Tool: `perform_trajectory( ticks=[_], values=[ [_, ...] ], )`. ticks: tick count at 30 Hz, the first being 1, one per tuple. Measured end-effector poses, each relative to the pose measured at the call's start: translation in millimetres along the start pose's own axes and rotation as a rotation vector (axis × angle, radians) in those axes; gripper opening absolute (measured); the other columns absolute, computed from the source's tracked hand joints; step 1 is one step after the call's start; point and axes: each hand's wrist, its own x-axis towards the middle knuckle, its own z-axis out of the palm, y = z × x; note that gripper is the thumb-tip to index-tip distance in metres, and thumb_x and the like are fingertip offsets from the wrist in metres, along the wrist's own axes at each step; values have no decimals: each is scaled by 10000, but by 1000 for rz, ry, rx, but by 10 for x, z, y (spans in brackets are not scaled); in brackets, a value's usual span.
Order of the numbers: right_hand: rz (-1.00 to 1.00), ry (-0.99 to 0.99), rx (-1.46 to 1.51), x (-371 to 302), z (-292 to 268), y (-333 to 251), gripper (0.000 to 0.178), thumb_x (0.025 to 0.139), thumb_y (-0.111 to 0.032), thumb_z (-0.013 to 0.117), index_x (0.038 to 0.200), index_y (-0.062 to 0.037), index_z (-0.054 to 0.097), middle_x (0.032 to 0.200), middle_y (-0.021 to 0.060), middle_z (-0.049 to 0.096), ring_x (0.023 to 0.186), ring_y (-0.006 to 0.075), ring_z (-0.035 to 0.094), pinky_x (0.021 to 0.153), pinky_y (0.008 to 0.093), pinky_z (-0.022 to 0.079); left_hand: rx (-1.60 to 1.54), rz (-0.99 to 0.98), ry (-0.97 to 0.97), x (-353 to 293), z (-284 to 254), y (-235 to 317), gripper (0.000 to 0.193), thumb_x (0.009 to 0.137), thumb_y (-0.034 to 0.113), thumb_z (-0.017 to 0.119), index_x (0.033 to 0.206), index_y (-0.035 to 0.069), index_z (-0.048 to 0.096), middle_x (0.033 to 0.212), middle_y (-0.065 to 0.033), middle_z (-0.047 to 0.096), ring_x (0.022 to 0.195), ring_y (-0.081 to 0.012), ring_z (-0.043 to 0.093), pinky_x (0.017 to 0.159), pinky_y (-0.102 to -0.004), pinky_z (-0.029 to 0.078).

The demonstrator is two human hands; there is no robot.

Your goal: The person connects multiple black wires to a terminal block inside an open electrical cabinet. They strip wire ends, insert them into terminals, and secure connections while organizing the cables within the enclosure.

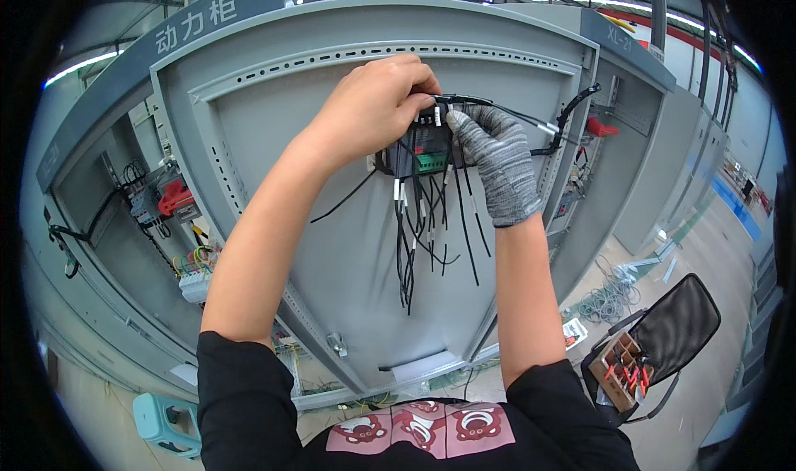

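A black panel device (406,149) with a green terminal block (431,162) is mounted on the inside of a grey cabinet door (332,247). My bare left hand (373,102) is at its top left, thumb and fingers pinched together; what lies between them is hidden. On the device's right, my right hand (497,160), in a grey knitted glove, is closed with thumb and fingers on a black wire (473,100) at the top. Several loose black wires (410,255) with white marker sleeves hang below the device. Another black wire (342,199) sticks out to the left.
Open cabinets with red switch handles (176,197) stand on both sides. A black chair (684,322) holds a wooden box of tools (622,367) at lower right. Coiled wire (609,297) lies on the floor; a teal stool (166,421) stands lower left.
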Motion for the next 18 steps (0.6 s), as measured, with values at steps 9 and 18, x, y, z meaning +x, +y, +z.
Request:
perform_trajectory(
  ticks=[9, 18],
  values=[
    [-201, 59, -283, 225, -56, 71, 219, 860, -194, 740, 927, 14, 718, 763, 61, 702, 630, 106, 615, 592, 271, 515, 8, -46, 51, 39, 20, 65, 112, 848, 44, 657, 937, -22, 665, 879, -99, 621, 796, -225, 631, 730, -323, 503],
    [-170, -34, -73, 260, -93, 87, 236, 852, -201, 755, 952, 9, 720, 799, 62, 708, 693, 100, 623, 640, 256, 521, -243, -99, -65, -23, -165, -50, 162, 883, 4, 624, 1034, 1, 684, 902, -28, 620, 808, -113, 576, 737, -262, 482]
  ],
)
